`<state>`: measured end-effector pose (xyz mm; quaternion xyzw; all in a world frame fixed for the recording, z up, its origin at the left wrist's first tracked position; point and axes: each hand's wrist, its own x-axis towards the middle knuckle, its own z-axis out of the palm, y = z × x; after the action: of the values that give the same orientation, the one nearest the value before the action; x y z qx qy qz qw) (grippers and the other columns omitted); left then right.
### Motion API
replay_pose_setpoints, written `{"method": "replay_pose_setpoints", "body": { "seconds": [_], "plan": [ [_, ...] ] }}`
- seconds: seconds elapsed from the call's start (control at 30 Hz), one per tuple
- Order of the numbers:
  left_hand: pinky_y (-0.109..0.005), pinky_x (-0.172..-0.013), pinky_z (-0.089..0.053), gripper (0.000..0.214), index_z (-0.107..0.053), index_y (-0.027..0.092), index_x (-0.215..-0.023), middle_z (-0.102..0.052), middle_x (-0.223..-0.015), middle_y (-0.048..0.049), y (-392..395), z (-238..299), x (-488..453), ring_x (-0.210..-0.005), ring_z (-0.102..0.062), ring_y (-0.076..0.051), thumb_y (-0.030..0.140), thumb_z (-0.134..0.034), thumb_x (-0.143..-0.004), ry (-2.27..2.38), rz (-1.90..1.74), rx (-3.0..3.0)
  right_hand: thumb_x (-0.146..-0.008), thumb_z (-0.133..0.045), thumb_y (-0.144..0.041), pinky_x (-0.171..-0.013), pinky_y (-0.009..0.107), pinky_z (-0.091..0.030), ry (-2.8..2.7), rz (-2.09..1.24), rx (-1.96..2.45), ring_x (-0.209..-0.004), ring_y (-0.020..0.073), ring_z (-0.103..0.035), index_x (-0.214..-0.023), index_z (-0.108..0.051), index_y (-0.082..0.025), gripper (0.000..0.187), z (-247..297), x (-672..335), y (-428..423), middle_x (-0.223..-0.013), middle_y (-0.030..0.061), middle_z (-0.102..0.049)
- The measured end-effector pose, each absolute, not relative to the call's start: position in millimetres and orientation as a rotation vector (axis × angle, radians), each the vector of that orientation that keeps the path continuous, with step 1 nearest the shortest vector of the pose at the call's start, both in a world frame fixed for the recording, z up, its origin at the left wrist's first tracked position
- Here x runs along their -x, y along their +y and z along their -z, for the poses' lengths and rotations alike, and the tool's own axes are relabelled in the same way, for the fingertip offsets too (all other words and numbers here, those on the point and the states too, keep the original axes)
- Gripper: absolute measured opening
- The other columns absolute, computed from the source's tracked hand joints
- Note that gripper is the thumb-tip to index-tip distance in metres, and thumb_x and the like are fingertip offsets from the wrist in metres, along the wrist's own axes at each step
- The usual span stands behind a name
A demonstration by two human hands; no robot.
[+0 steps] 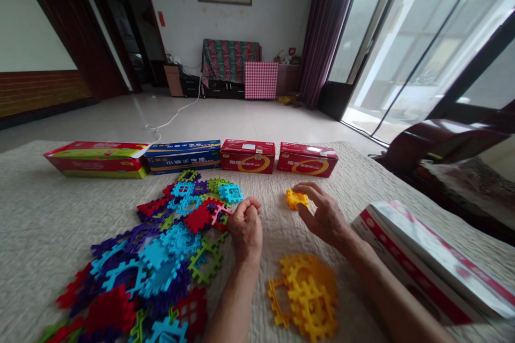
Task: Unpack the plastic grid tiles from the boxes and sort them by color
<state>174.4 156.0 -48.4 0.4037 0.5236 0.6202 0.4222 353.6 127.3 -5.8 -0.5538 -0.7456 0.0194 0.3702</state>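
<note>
My right hand (322, 215) pinches a small yellow plastic tile (296, 199) between thumb and fingers, just above the beige cloth (48, 225). My left hand (246, 225) rests on the cloth as a loose fist, at the right edge of a heap of interlocking plastic tiles (161, 252) in blue, red, purple and green. I cannot see anything inside that fist. A separate pile of yellow tiles (308, 295) lies between my two forearms, close to me.
Along the far edge of the cloth stands a row of boxes: a long red and yellow one (96, 159), a blue one (183, 156), two red ones (247, 156) (308, 159). An open red and white box (434, 262) lies at my right. Beyond it is dark wooden furniture (442, 144).
</note>
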Motion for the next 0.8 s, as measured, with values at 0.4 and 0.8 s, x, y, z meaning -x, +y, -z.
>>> {"method": "replay_pose_setpoints", "body": {
  "seconds": [0.4,0.8],
  "plan": [
    [-0.023,-0.061,-0.044,0.023,-0.07,0.02,-0.079,-0.068,-0.073,-0.0009,156,48,-175,-0.068,-0.06,-0.015,0.024,-0.048,-0.072,1.325,-1.509,-0.979,-0.061,-0.066,-0.013,-0.068,0.026,-0.047,-2.332,-0.785,1.755,-0.074,0.0145,-0.059,-0.082,-0.068,-0.022,0.024,-37,-332,77,-0.084,0.0003,-0.068],
    [-0.024,-0.063,-0.046,0.023,-0.07,0.02,-0.078,-0.068,-0.073,-0.0002,156,47,-175,-0.066,-0.06,-0.015,0.025,-0.048,-0.072,1.318,-1.528,-1.022,-0.078,-0.054,-0.018,-0.064,0.025,-0.045,-2.163,-0.56,1.686,-0.07,0.0129,-0.059,-0.081,-0.064,-0.02,0.011,-16,-335,101,-0.078,0.001,-0.066]
  ]
}}
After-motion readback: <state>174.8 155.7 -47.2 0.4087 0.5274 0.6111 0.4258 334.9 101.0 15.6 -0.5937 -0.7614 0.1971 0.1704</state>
